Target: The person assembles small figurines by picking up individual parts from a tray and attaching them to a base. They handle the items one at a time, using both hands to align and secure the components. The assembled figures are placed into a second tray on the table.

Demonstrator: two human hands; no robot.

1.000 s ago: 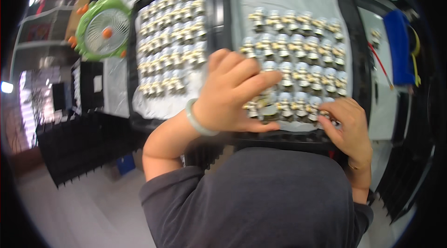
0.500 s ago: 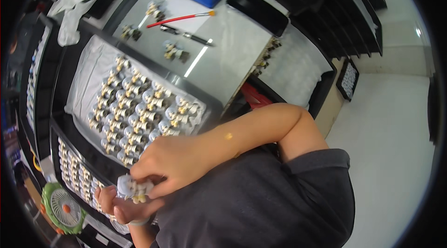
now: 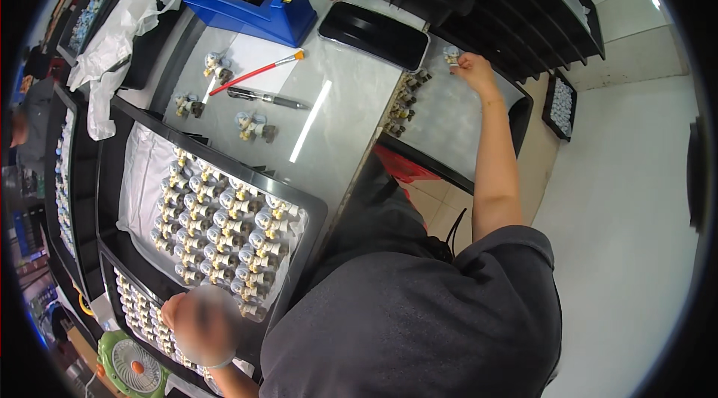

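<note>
My right hand (image 3: 474,71) is stretched out to the right, its fingers closed on a small figurine (image 3: 451,54) with a pale blue-grey head. It is over the pale-lined black tray (image 3: 479,118) at the right, whose left side holds a row of similar figurines. Lower left, my left hand (image 3: 206,323) hovers beside trays of figurines. A blur covers most of it, so its fingers and anything in them cannot be made out. Rows of small white-and-yellow figurines (image 3: 217,226) with blue-grey heads fill the lined tray near it.
On the grey table lie a red paintbrush (image 3: 254,73), a black pen (image 3: 266,97) and several loose figurines (image 3: 253,127). A blue tape dispenser (image 3: 262,15) and a black phone (image 3: 374,35) are farther back. A green fan (image 3: 133,365) stands lower left; stacked black trays (image 3: 516,24) rise at upper right.
My right hand has moved from beside my left hand, at lower left, across to the right-hand tray with a figurine in it. The left hand stays at lower left. The view has shifted.
</note>
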